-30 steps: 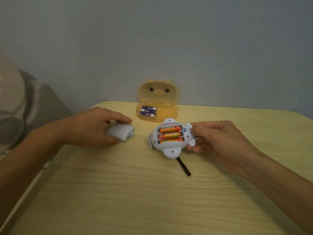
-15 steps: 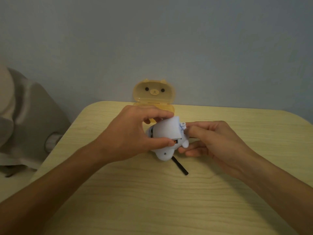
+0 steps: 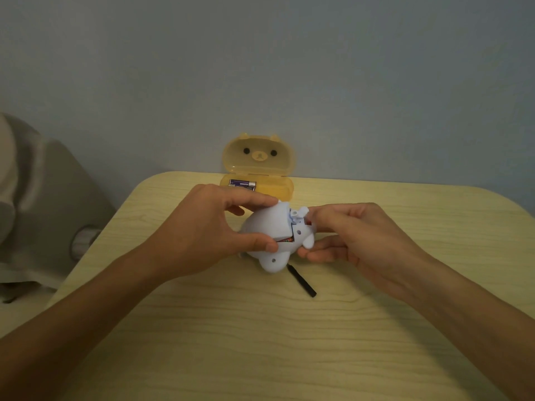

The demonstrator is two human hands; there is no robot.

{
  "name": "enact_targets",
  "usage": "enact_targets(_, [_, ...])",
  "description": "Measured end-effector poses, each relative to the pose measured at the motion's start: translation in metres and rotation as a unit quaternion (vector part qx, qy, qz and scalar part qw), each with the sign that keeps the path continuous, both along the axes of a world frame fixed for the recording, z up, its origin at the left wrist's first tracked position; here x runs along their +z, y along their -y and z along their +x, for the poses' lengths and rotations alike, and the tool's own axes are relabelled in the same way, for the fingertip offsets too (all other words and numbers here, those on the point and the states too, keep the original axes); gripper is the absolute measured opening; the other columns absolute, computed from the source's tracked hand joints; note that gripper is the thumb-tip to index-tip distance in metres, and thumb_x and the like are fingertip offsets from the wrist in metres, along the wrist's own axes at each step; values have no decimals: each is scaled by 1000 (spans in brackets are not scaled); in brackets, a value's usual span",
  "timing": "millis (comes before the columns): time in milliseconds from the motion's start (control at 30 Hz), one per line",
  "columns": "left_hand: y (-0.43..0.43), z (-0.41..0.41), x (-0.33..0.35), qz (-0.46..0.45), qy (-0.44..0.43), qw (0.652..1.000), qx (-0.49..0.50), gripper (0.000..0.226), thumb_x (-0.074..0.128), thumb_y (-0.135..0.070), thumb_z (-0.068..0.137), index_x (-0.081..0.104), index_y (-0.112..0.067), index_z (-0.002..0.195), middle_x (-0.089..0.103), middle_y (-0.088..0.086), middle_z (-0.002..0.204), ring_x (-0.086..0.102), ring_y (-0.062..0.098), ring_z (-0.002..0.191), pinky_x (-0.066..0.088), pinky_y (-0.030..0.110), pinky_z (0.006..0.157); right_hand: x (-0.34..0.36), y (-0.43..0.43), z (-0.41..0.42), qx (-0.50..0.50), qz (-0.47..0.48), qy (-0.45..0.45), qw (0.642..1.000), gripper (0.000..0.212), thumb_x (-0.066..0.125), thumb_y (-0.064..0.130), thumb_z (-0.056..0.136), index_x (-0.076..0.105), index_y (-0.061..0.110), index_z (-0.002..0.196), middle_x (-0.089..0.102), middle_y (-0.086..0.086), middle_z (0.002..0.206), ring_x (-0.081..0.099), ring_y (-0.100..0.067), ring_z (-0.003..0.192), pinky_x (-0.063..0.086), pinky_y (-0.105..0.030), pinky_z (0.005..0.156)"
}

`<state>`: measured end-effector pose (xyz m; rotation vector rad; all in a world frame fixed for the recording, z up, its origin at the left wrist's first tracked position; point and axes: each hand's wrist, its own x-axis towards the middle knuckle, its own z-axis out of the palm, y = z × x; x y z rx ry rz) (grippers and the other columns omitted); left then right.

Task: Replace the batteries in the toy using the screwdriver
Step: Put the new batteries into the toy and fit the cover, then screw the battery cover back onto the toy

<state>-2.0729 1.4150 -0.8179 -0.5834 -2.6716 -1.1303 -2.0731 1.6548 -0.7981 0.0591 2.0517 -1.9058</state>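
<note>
A pale blue toy (image 3: 275,257) lies belly up at the middle of the table. My left hand (image 3: 202,230) pinches its battery cover (image 3: 270,222) between thumb and fingers and holds it tilted over the battery bay. A sliver of an orange battery (image 3: 286,240) shows under the cover's edge. My right hand (image 3: 353,233) grips the toy's right side. A black screwdriver (image 3: 302,280) lies on the table just in front of the toy, partly hidden beneath it.
An open orange bear-faced case (image 3: 260,175) stands at the table's far edge, with purple batteries (image 3: 242,183) inside. The light wooden table (image 3: 260,342) has rounded corners. Grey cushions (image 3: 43,204) lie off its left side.
My left hand picked the cover up from the table's left part and brought it over the toy's open battery bay. The right hand kept its hold on the toy.
</note>
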Motion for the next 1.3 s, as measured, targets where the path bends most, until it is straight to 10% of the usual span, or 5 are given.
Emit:
enact_targets(500, [-4, -5, -7, 46, 18, 999, -16, 53, 98, -33, 62, 75, -40, 110, 73, -20, 112, 67, 0, 107, 57, 25, 90, 1, 3, -4, -8, 49, -33, 998, 22, 81, 18, 88, 79, 0, 100, 79, -26, 83, 77, -25, 64, 60, -24, 57])
enact_targets(800, [1, -3, -22, 3, 58, 998, -33, 79, 83, -74, 61, 56, -56, 133, 55, -24, 136, 59, 0, 115, 56, 21, 88, -6, -3, 2, 26, 51, -55, 997, 22, 73, 25, 96, 78, 7, 108, 82, -12, 81, 77, -19, 66, 60, -25, 61])
enact_targets(1033, [5, 0, -25, 93, 81, 992, -7, 68, 87, -58, 64, 63, -50, 128, 65, -19, 131, 68, 7, 109, 61, 35, 86, -20, -12, 34, 79, 423, -285, 857, 51, 74, 76, 68, 57, 34, 92, 63, 17, 87, 57, 2, 70, 43, -22, 61])
enact_targets(1300, [8, 5, -30, 113, 44, 993, -2, 68, 96, -36, 66, 63, -46, 125, 58, -22, 135, 59, -1, 120, 58, 21, 82, -34, -29, 26, 133, 435, -360, 815, 9, 67, 33, 93, 66, 31, 85, 61, 18, 84, 57, -2, 76, 42, -21, 66])
